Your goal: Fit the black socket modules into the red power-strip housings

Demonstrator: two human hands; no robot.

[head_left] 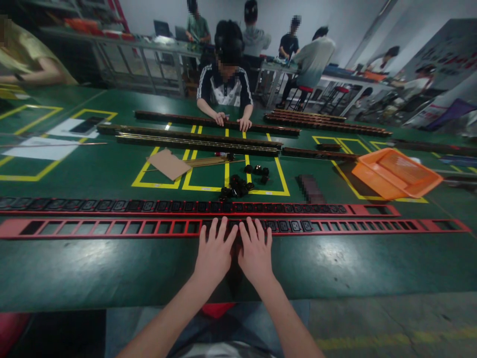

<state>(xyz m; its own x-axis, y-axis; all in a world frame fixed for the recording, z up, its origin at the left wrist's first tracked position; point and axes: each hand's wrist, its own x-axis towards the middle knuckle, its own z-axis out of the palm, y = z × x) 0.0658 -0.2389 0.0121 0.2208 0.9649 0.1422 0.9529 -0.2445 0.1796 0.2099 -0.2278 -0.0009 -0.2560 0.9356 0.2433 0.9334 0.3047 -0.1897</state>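
Observation:
Both my hands rest side by side on the nearer red metal strip [147, 227], near its middle. My left hand [216, 248] lies with its fingers spread over the strip. My right hand [257, 248] lies likewise, fingers apart, beside a short row of black sockets [295, 226] seated in the strip. Other slots of this strip are open frames to the left and right. What lies under my fingers is hidden. Just behind, a second red strip [372, 209] runs parallel, filled along most of its length with black sockets.
Loose black sockets [238, 186] lie in a pile beyond the strips. A piece of cardboard [169, 164] is to the left, an orange bin [398, 174] to the right. Long dark metal strips [197, 141] lie farther back. Across the table [112, 268] a co-worker's hands [244, 123] touch another strip.

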